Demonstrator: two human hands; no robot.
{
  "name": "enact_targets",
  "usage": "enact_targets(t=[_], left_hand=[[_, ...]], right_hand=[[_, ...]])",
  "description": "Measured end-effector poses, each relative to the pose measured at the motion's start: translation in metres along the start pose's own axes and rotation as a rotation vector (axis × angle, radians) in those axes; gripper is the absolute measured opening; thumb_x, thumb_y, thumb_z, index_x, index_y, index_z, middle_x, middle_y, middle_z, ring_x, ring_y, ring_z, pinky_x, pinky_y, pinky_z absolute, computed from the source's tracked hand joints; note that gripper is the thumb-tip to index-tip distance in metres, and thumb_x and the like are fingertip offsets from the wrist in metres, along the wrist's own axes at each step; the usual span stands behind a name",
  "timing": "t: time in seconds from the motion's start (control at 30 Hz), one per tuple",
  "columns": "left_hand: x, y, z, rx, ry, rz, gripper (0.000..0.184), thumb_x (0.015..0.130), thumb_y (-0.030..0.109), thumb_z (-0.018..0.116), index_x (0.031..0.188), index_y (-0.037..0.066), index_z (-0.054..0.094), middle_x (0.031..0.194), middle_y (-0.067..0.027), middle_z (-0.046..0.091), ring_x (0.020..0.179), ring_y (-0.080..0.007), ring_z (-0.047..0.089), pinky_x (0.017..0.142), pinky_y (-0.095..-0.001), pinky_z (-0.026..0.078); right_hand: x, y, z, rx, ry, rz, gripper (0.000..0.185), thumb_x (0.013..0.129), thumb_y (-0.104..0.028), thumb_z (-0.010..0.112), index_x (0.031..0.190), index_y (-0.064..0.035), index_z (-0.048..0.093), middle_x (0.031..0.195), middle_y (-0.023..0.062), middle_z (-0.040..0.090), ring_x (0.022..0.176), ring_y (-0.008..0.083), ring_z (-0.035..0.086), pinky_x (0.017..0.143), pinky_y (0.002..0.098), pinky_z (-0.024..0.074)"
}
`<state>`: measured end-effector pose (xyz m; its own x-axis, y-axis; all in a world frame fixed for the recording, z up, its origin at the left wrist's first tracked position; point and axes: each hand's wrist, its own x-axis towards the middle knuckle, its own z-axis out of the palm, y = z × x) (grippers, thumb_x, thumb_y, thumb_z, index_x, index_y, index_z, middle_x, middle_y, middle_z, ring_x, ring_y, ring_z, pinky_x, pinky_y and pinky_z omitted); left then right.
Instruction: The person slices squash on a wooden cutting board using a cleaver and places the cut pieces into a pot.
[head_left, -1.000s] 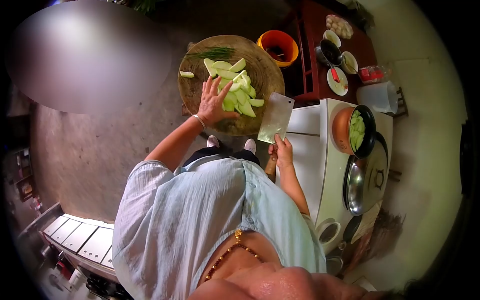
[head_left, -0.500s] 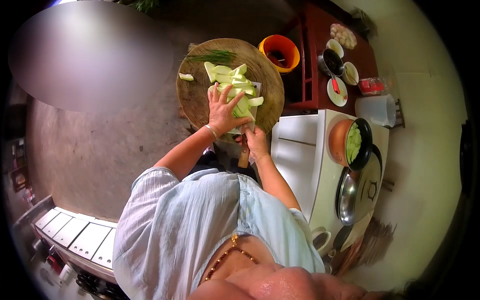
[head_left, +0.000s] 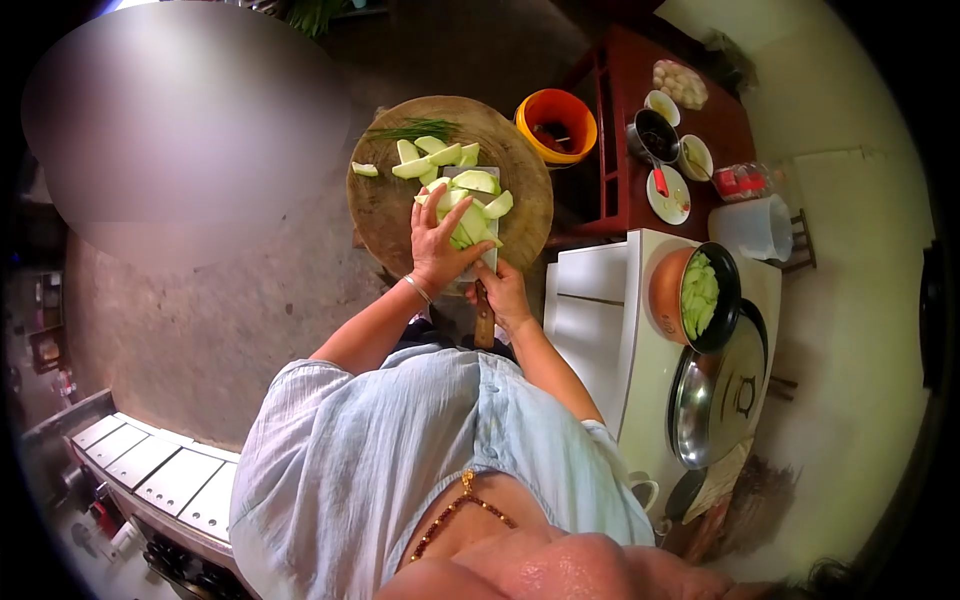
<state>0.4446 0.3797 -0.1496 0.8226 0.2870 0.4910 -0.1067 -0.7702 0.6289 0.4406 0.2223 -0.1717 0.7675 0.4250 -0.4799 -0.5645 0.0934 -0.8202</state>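
Where the cleaver (head_left: 484, 320) is off the near right side of the chopping block (head_left: 385, 220) a second ago, its blade now lies over the block, partly beneath the heaped pale green slices (head_left: 476, 181). Both hands have come together at the heap's near side.

On the left of the block, one small cut piece (head_left: 364, 170) sits by itself; just right of it, thin green stems (head_left: 420, 128) lie along the far side. The left hand (head_left: 437, 250) reaches in palm down, fingers apart, covering and touching slices along the blade. The heap sits around the middle of the block, some slices beyond the blade on the far side. The right hand (head_left: 507, 300) is clamped on the cleaver where blade meets wooden handle, and the handle points back toward the body.

Farther right stands an orange bucket (head_left: 556, 101), then the dark red desk (head_left: 628, 90) with a saucepan (head_left: 655, 135) and a plate (head_left: 668, 200). Nearer, on the white desk (head_left: 652, 365), a copper-coloured pot (head_left: 665, 293) holds similar slices beside a shiny metal lid (head_left: 690, 400).

The slices look light, firm and moist, probably slippery and apt to snap if squeezed; a broad, spread palm suits them. The cleaver seems heavy toward the blade, so the handle's top gives the steadiest hold.
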Motion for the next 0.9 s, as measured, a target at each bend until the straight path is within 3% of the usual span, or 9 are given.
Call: enact_targets(t=[0.23, 0.47, 0.63, 0.9], left_hand=[[0.021, 0.071, 0.022, -0.064, -0.051, 0.125, 0.073, 0.054, 0.037, 0.087, 0.12, 0.018, 0.063, 0.138, -0.017, 0.042, 0.129, -0.0419, 0.035, 0.107, -0.0505, 0.03], [0.046, 0.185, 0.096, -0.325, -0.177, 0.379, 0.073, 0.054, 0.038, 0.085, 0.12, 0.017, 0.063, 0.139, -0.018, 0.041, 0.128, -0.0413, 0.036, 0.106, -0.0506, 0.03], [0.053, 0.28, 0.163, -0.484, -0.395, 0.47, 0.077, 0.057, 0.043, 0.084, 0.125, 0.017, 0.059, 0.137, -0.0181, 0.041, 0.125, -0.041, 0.038, 0.104, -0.0489, 0.034], [0.045, 0.353, 0.271, -0.428, -0.599, 0.438, 0.062, 0.076, 0.045, 0.074, 0.126, 0.011, 0.057, 0.132, -0.0265, 0.044, 0.119, -0.0426, 0.046, 0.1, -0.0452, 0.04]], right_hand=[[-0.041, -0.04, -0.039, 0.055, 0.079, -0.123, 0.015, 0.094, -0.021, 0.06, 0.093, -0.0055, 0.06, 0.063, 0.0057, 0.061, 0.049, 0.0128, 0.057, 0.046, 0.0251, 0.0447], [-0.109, -0.086, -0.123, 0.111, 0.387, -0.319, 0.018, 0.094, -0.022, 0.059, 0.09, -0.0045, 0.059, 0.061, 0.0062, 0.06, 0.048, 0.013, 0.056, 0.046, 0.0253, 0.0447], [-0.161, -0.125, -0.184, 0.205, 0.65, -0.413, 0.019, 0.091, -0.019, 0.059, 0.088, -0.0007, 0.058, 0.066, 0.0082, 0.06, 0.053, 0.0146, 0.058, 0.047, 0.0264, 0.0458], [-0.247, -0.159, -0.251, 0.209, 0.79, -0.252, 0.015, 0.085, -0.014, 0.064, 0.083, -0.0034, 0.054, 0.063, 0.0038, 0.051, 0.05, 0.0168, 0.057, 0.043, 0.0272, 0.0435]])
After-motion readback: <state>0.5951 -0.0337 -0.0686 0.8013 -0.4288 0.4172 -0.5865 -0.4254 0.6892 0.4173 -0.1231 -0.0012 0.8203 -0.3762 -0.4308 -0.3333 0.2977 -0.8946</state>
